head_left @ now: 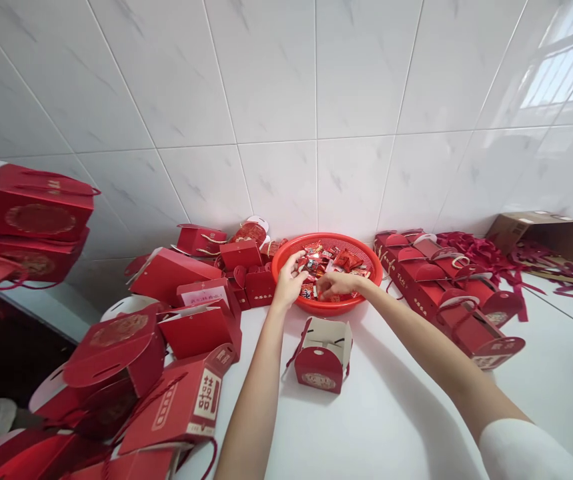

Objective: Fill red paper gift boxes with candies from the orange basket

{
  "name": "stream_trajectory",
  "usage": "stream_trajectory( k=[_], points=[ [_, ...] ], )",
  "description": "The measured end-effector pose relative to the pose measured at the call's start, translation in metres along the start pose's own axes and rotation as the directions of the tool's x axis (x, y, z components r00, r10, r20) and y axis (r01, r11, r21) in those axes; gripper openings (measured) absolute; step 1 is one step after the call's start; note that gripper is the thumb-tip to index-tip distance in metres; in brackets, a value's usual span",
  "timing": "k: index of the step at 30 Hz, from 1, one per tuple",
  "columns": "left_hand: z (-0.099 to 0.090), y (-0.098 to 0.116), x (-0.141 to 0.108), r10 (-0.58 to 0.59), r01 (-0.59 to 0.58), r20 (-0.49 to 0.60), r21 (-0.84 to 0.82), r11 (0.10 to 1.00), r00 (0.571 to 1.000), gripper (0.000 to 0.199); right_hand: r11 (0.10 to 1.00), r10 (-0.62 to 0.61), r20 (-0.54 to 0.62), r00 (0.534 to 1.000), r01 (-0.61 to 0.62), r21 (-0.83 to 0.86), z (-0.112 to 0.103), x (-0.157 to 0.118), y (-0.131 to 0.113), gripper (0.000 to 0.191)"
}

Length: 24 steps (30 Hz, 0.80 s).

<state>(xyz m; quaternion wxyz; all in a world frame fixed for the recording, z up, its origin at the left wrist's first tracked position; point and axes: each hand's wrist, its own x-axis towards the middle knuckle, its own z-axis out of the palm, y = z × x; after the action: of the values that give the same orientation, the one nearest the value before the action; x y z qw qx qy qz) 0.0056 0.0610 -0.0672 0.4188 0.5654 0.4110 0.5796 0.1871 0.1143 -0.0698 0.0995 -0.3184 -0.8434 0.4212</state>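
A round red plastic basket (286, 248) stands against the wall, holding many small wrapped candies (349, 260). My left hand (291, 279) is over the basket's left side, its thumb and fingers curved toward each other near the wrappers; whatever it may hold is too small to name. Reaching down among the candies, my right hand (335, 285) has its fingertips hidden by wrappers and blur. Just in front of the basket, a small red box (319, 360) sits upright with its top open, its pale inside showing and cords at its sides.
Red gift boxes (181, 393) are piled along the left, some stacked high (31, 213). More closed boxes (426, 287) line the right of the basket. Red ribbons (481, 257) and an open cardboard box (546, 233) lie farther right on the white table (381, 413).
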Motion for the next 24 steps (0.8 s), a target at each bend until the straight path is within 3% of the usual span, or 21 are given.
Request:
stream_trajectory(
  k=[6, 13, 20, 22, 24],
  points=[
    [-0.002, -0.001, 0.002, 0.039, -0.039, -0.023, 0.009, 0.999, 0.999, 0.05, 0.974, -0.034, -0.379, 0.925, 0.116, 0.195, -0.007, -0.007, 0.0, 0.043],
    [-0.002, 0.002, 0.001, 0.03, -0.029, -0.017, 0.036, 0.999, 0.999, 0.049, 0.936, 0.001, -0.524, 0.852, 0.183, 0.3, -0.007, -0.008, -0.007, 0.05],
    [0.003, 0.008, 0.0, 0.015, -0.013, -0.04, 0.048, 0.999, 0.999, 0.037, 0.888, 0.071, -0.673, 0.736, 0.261, 0.379, -0.001, -0.014, -0.021, 0.051],
    [0.006, 0.012, -0.002, -0.013, 0.013, -0.039, 0.015, 1.0, 0.999, 0.035, 0.879, 0.089, -0.727, 0.681, 0.289, 0.379, 0.005, -0.016, -0.026, 0.052],
    [0.01, 0.019, -0.005, -0.041, 0.041, -0.002, -0.017, 0.999, 0.999, 0.034, 0.886, 0.083, -0.814, 0.574, 0.332, 0.324, 0.012, -0.017, -0.034, 0.053]
  ],
)
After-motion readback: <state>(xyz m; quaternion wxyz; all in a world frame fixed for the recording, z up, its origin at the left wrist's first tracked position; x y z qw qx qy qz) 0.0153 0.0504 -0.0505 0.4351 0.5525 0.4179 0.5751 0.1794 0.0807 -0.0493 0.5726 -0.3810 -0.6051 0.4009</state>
